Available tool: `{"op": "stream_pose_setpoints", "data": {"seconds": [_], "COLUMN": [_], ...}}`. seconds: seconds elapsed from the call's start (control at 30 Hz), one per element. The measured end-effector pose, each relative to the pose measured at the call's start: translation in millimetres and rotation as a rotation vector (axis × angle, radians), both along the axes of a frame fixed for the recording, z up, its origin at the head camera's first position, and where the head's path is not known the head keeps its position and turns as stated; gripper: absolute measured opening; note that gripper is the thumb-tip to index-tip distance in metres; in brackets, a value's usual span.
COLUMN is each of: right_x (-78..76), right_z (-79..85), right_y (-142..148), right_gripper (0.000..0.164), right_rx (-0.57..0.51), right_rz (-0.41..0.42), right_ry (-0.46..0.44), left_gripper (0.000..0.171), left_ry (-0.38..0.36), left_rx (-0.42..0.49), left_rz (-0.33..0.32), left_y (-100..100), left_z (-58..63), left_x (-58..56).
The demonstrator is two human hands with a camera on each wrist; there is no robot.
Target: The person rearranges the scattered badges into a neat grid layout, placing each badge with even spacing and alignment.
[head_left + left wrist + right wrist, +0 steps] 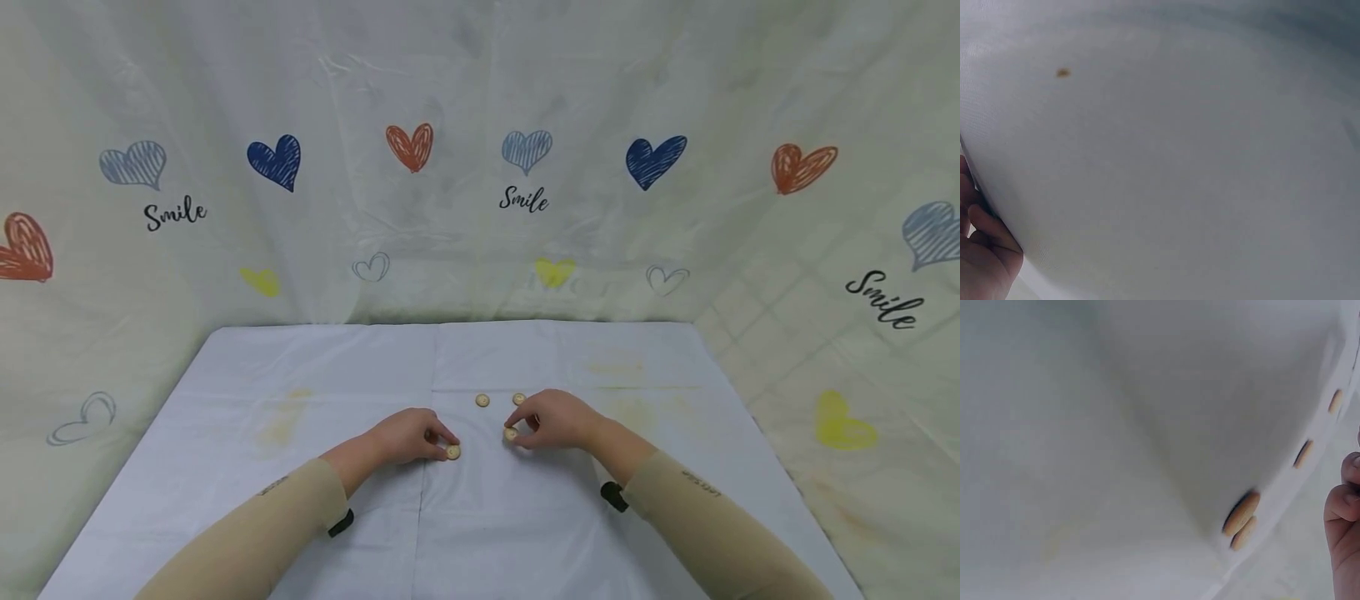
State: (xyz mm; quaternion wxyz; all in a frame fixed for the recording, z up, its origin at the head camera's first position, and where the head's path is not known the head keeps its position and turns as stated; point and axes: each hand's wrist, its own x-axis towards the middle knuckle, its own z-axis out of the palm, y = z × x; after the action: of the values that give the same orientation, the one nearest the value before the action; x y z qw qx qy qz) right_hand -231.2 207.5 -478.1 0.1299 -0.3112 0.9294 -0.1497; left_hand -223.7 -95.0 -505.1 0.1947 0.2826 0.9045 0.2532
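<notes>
My left hand [408, 436] pinches a small round tan disc [453, 452] between thumb and index finger, low at the white cloth. To its right, my right hand [558, 419] holds a similar disc [510, 434] by its edges with thumb and forefinger. Just beyond lie two more discs, a left one [482, 400] and a right one [519, 399] close by the right hand's knuckles. Faint marks show on their faces. In the right wrist view, a thick rounded disc [1241, 512] almost meets another [1244, 533], with others farther along. Only curled fingers [994, 234] show in the left wrist view.
A white cloth [360, 358] with fold lines and yellowish stains covers the table. Behind and at both sides hangs a pale curtain [465, 75] printed with hearts and the word Smile. Dark straps [613, 497] sit under the sleeves.
</notes>
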Motion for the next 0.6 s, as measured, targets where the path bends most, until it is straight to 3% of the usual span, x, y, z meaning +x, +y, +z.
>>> {"op": "stream_pose_setpoints", "data": {"seconds": [0.3,0.6], "right_x": [-11.0,-18.5], "right_z": [3.5,-1.1], "right_y": [25.8,27.7], "right_gripper": [0.019,0.018], "right_rx": [-0.046,-0.047], "right_rz": [-0.126,-0.124], "right_ry": [-0.005,-0.036], "left_gripper": [0.022,0.022], "left_ry": [-0.004,0.011], "left_rx": [0.008,0.001], "left_rz": [-0.001,-0.004], "left_y": [-0.8,-0.2], "left_z": [2.8,0.5], "left_x": [0.9,0.5]}}
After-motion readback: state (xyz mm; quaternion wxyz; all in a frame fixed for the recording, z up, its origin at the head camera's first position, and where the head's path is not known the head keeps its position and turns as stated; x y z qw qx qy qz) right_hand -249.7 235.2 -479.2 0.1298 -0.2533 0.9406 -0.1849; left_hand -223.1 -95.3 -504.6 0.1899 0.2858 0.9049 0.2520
